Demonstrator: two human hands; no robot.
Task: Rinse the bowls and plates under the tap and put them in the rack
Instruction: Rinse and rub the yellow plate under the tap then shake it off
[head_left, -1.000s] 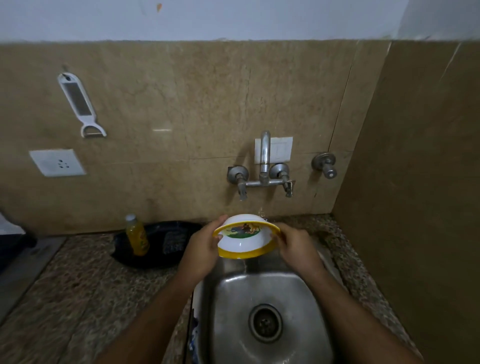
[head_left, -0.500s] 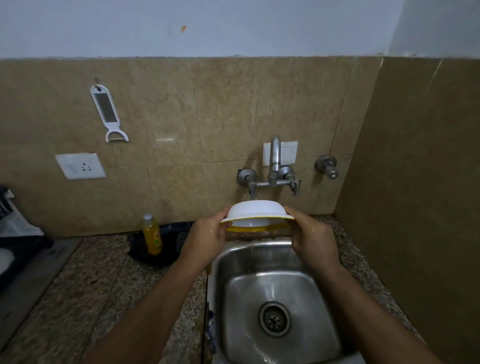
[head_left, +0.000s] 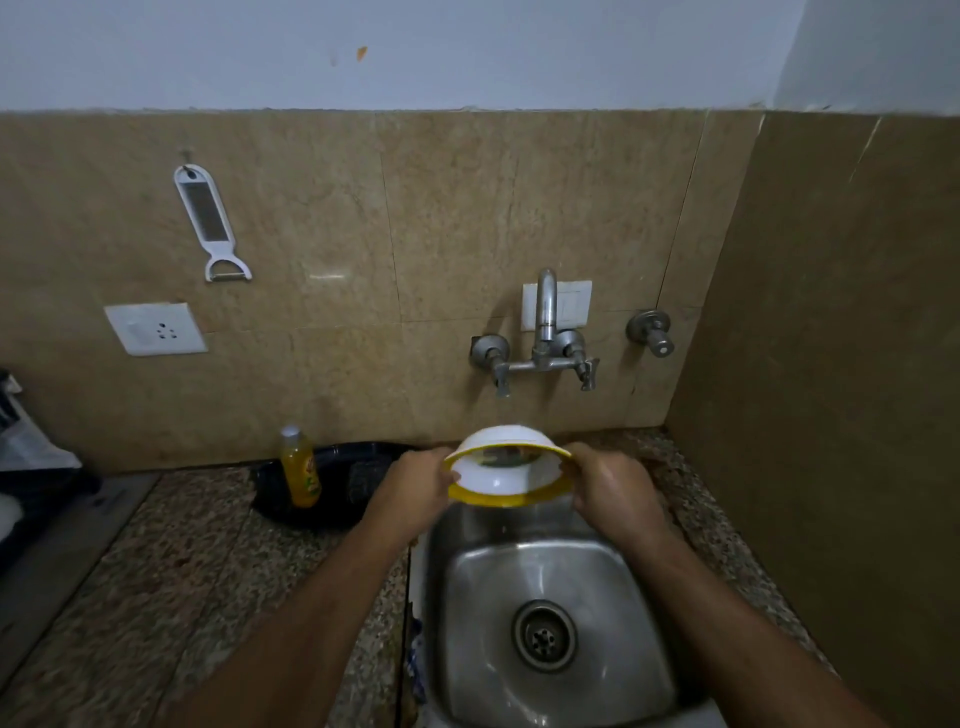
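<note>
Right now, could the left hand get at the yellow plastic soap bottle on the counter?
Probably not at once: the left hand grips the white bowl with the yellow rim together with the right hand. The yellow plastic soap bottle stands close by, with nothing between.

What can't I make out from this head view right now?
- Rack: cut off by the left edge, only a dark corner shows.
- Water flow from the tap: too faint to tell.
- Bowl picture: blurred.
- Fingertips of left hand and right hand: hidden behind the bowl.
</note>
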